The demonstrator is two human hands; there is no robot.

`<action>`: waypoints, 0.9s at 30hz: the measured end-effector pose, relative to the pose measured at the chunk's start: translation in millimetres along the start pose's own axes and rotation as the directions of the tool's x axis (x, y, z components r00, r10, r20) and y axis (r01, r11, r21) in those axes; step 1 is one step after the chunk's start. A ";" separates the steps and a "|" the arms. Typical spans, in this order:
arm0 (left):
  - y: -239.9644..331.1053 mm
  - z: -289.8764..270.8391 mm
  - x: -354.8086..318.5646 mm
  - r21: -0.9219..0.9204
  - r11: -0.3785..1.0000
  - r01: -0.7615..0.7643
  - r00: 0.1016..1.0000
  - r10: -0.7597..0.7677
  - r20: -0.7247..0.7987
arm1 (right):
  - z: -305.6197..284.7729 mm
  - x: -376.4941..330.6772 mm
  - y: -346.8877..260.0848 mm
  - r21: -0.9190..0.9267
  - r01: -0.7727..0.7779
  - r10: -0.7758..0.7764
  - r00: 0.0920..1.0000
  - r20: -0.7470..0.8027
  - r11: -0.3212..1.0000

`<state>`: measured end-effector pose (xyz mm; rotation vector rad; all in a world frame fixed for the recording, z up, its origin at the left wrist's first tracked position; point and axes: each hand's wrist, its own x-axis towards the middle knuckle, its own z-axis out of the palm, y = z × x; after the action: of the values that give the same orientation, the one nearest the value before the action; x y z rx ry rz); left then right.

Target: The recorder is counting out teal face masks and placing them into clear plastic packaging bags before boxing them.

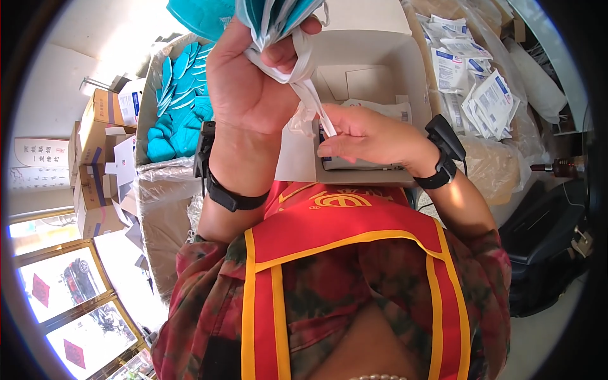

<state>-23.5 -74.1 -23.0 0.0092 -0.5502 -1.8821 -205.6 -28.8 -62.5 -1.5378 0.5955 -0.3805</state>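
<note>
My left hand (244, 88) is raised at the top, fingers closed round a fanned bundle of teal face masks (272, 20), whose upper part the picture's edge cuts off. White straps (297, 73) from the masks wrap round its fingers and hang down. Thumb and fingers of my right hand (373, 136) pinch the lower ends of those straps. Below both hands stands an open white cardboard box (297, 155) with its flap raised. White printed packets (389, 113) lie inside it, partly hidden by my right hand.
On the left, a plastic-lined bin (164, 172) holds many loose teal masks (183, 123). White packets (475, 69) heap in a lined carton (500, 152) on the right. Stacked brown cartons (95, 180) stand at far left, and a black seat (538, 221) is at the right.
</note>
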 end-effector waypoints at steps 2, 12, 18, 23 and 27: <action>4.8 2.9 -1.4 0.045 0.998 0.032 0.997 -0.035 0.071 | 1.5 4.3 -0.5 -0.058 0.015 -0.018 0.999 -0.051 0.998; 12.7 -1.7 1.8 0.151 0.986 0.076 0.970 -0.108 0.217 | 1.7 5.8 20.5 -0.054 -0.001 0.007 0.993 0.117 0.999; 21.1 1.1 -0.6 0.165 0.986 0.035 0.987 -0.060 0.150 | 11.9 -8.7 3.5 0.293 -0.231 0.211 0.972 0.099 0.928; -2.3 22.3 -3.4 0.049 0.999 0.012 0.997 -0.008 -0.080 | 13.1 -3.4 -5.6 0.566 -0.148 0.116 0.989 0.092 0.811; -4.9 22.6 -1.4 0.025 0.999 -0.040 0.992 0.042 -0.121 | 15.3 -1.4 -5.7 0.583 -0.144 0.124 0.989 0.075 0.799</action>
<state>-33.3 -63.2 -5.0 0.1255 -0.4843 -1.8218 -197.2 -15.6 -57.6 -0.8928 0.4947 -0.3847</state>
